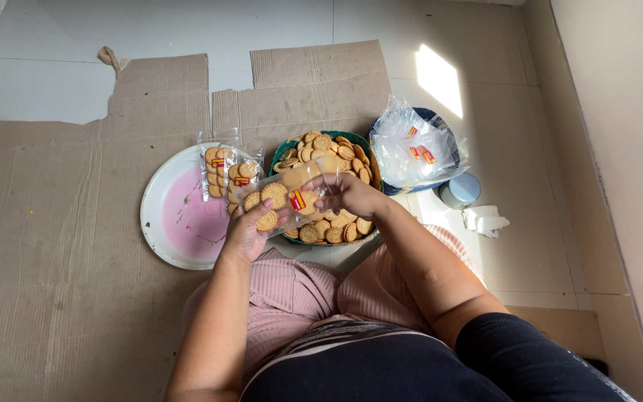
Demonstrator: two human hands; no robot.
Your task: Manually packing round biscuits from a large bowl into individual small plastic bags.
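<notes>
A clear plastic packet of round biscuits point(286, 195) is held between both hands above the near rim of a green basket point(283, 150) heaped with loose biscuits point(334, 152). The left hand point(245, 232) is closed on the packet's lower end, thumb over the front. The right hand point(351, 195) is pinched on its upper right edge, though the fingertips are partly hidden. At nine o'clock from the basket, two filled packets point(225, 170) lie on a white plate with a pink centre point(167, 212). At three o'clock, a blue bowl point(440, 123) is stuffed with empty clear bags point(411, 149).
</notes>
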